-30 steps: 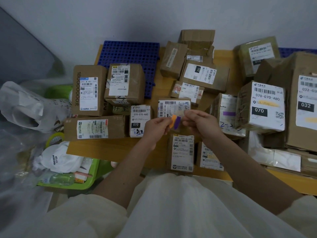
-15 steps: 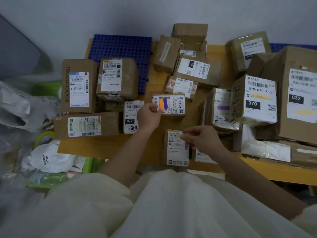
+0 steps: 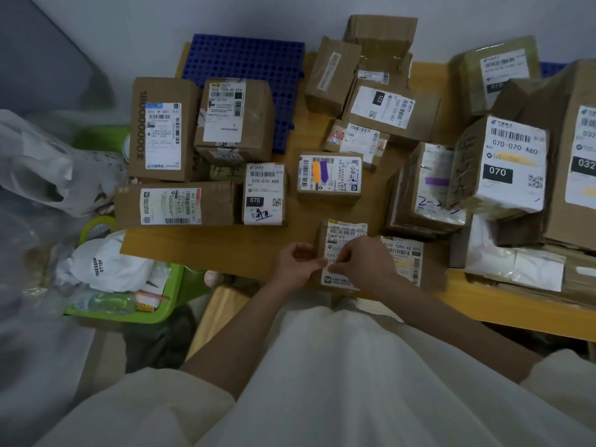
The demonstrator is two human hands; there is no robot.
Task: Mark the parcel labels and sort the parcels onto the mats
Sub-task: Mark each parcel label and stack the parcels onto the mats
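Now gripping the small brown cardboard parcel with the white T099 label [image 3: 342, 253] at the near table edge: left hand [image 3: 298, 264] curling round its nine o'clock side, right hand [image 3: 361, 262] pinching at the label face with fingertips bent. Reading "502D T099-40 073" along the top of that label. Sitting just at three o'clock of it, touching, a second flat brown parcel [image 3: 409, 262] printed with the same code. Lying at twelve o'clock, well apart, a brown box with orange and purple marker stripes on its label [image 3: 329, 175]. Standing at ten o'clock, a small parcel reading "070-070-A80" and "070" [image 3: 264, 193], with blue scribble low on its label. Showing "18000000" down its side, a tall brown carton [image 3: 163, 129] at the far left. Resting partly under the left cartons, a blue perforated plastic mat [image 3: 251, 59] on the yellow wooden table [image 3: 206, 253]. Leaning at two o'clock, a bigger white-labelled box [image 3: 512, 162] reading "070-070-A80" with a yellow stripe; beside it a "032" carton [image 3: 580, 150]. Reading "HELLO WEEKEND", a white cap [image 3: 106, 262] in the green tray [image 3: 167, 301] at eight o'clock.
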